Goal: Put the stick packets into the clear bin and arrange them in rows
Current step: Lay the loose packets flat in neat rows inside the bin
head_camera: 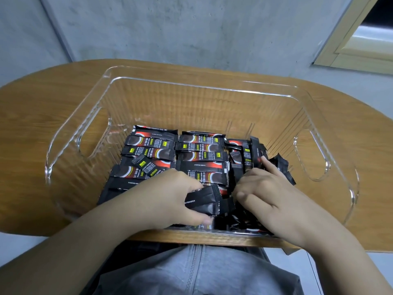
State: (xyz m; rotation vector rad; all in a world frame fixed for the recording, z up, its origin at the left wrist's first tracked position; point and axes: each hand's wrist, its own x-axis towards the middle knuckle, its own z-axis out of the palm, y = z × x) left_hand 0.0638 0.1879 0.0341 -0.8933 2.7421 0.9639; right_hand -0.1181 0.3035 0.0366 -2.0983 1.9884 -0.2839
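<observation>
- Wooden table is carrying the clear bin; bin is sitting square to the person, near wall just above the lap. Nothing is needing to shift here; keeping the bin still is helping the rows stay true.
- Stick packets are all lying inside the bin, on its floor. Left row and middle row are lying flat and crosswise, stacked front to back, mostly tidy. One stray packet is lying tilted across the left row.
- Right-hand pile is looking unsorted: packets are standing on edge and leaning against one another near the right wall. By my judgement this is the work remaining — roughly two rows done, a third to lay.
- Left hand is gripping a black packet between thumb and fingers, near the front of the middle row.
- Right hand is reaching into the loose pile, forefinger out and touching packets, other fingers curled in among them; whether it is actually gripping one I cannot tell.
- Doing it well, as I judge: laying the held packet flat, parallel with its neighbours, ends in line; taking one packet at a time from the heap; straightening the stray last.
</observation>
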